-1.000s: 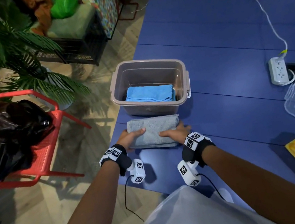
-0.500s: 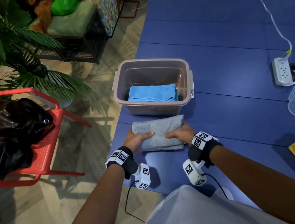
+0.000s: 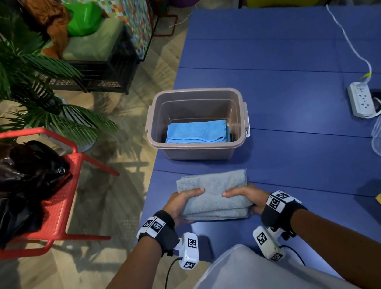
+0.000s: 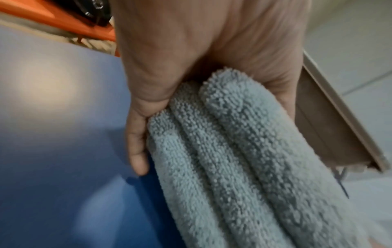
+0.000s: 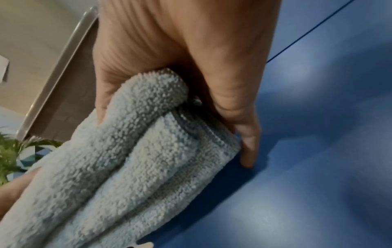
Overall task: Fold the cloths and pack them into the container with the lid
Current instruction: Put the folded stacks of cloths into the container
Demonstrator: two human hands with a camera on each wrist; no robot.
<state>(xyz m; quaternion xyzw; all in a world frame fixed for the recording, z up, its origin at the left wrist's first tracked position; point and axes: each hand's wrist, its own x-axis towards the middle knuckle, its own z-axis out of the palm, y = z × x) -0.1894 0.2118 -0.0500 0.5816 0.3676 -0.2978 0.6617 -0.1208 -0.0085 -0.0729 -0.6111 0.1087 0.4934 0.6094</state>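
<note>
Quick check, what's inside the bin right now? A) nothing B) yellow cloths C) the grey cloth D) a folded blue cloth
D: a folded blue cloth lies on the floor of the bin, while the grey cloth is outside it, held at its ends by the left hand and right hand.

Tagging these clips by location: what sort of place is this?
Probably an informal indoor work or hobby room, not a kitchen: a large blue table carrying a power strip, a red chair and a potted palm on wood flooring.
</note>
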